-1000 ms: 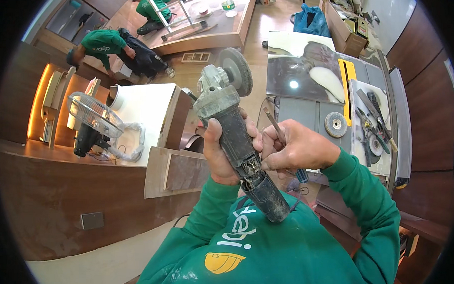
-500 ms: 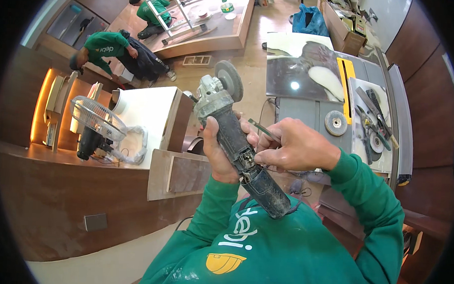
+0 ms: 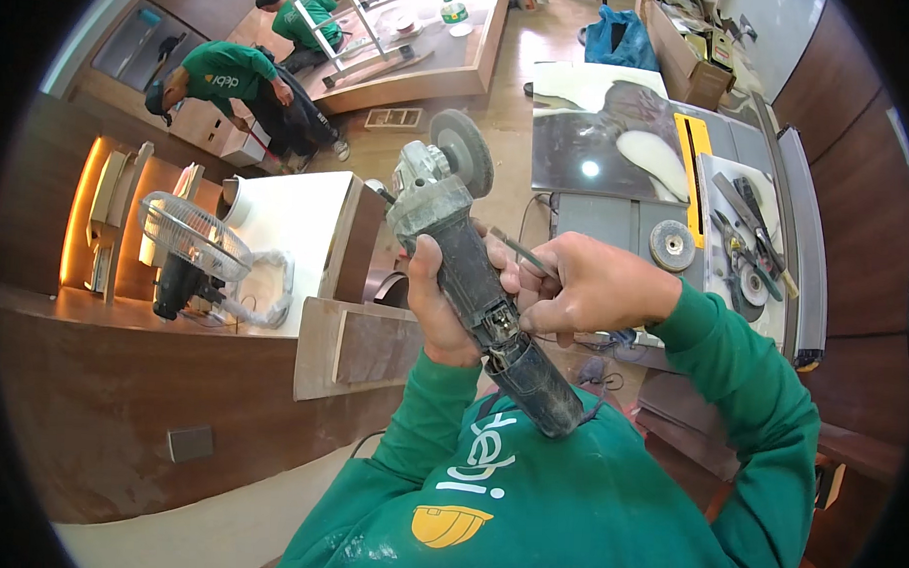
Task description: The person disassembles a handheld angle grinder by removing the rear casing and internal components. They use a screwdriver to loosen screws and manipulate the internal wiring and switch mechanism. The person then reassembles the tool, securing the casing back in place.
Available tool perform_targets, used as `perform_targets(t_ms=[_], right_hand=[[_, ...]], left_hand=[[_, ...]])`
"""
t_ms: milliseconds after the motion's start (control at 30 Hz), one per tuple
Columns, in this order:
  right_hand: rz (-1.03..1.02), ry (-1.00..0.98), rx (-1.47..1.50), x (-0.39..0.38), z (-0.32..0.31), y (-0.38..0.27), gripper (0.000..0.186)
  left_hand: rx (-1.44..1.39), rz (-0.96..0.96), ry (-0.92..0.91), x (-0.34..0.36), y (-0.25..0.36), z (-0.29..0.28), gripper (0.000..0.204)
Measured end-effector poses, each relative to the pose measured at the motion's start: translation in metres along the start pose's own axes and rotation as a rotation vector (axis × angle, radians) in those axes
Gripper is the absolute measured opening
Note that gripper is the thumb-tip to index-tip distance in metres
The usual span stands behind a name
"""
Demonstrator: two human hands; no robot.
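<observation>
My left hand (image 3: 443, 314) is wrapped round the black body of a dusty angle grinder (image 3: 465, 269), its disc (image 3: 464, 154) tilted up and away from me. Near the rear of the body a housing section is open, exposing metal and wires (image 3: 498, 326). My right hand (image 3: 600, 284), fingers bent, holds a thin rod-like tool (image 3: 521, 248) and has its thumb and fingertips at that opening; what else they grip is too small to make out. The grinder's black rear end (image 3: 546, 397) hangs over my green sweatshirt.
A saw table (image 3: 607, 224) at right carries a glossy board (image 3: 569, 153), loose hand tools (image 3: 742, 234) and a disc (image 3: 673, 242). A fan (image 3: 196, 235) and white counter (image 3: 317, 214) stand left. Two co-workers (image 3: 221, 76) (image 3: 303, 23) crouch or bend near a ladder (image 3: 349, 10) and raised platform (image 3: 462, 69).
My right hand has shifted slightly up and the rod's angle has changed. The grinder sits a little higher and further left than a second ago. The nearer co-worker's arms have moved.
</observation>
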State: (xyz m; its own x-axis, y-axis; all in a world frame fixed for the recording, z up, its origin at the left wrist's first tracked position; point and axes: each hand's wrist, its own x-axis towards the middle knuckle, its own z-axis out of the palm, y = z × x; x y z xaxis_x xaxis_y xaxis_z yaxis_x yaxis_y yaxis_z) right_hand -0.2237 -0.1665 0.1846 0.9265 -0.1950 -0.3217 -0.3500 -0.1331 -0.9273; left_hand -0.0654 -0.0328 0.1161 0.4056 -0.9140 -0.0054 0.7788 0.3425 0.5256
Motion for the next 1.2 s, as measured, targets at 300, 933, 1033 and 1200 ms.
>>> perform_targets(t_ms=[300,933,1033,1200], right_hand=[[0.107,0.005,-0.004,-0.005,0.000,-0.004,0.018],[-0.246,0.311,-0.204,-0.026,0.031,0.012,0.011],[-0.198,0.255,-0.302,-0.028,0.023,0.002,0.014],[-0.227,0.183,-0.384,-0.027,0.016,-0.005,0.016]], left_hand=[[0.080,-0.018,-0.010,-0.004,-0.006,0.000,0.070],[0.045,-0.012,0.061,-0.007,-0.003,-0.002,0.062],[0.089,-0.006,0.029,-0.007,-0.001,-0.003,0.062],[0.038,-0.016,-0.004,-0.009,-0.004,0.005,0.058]])
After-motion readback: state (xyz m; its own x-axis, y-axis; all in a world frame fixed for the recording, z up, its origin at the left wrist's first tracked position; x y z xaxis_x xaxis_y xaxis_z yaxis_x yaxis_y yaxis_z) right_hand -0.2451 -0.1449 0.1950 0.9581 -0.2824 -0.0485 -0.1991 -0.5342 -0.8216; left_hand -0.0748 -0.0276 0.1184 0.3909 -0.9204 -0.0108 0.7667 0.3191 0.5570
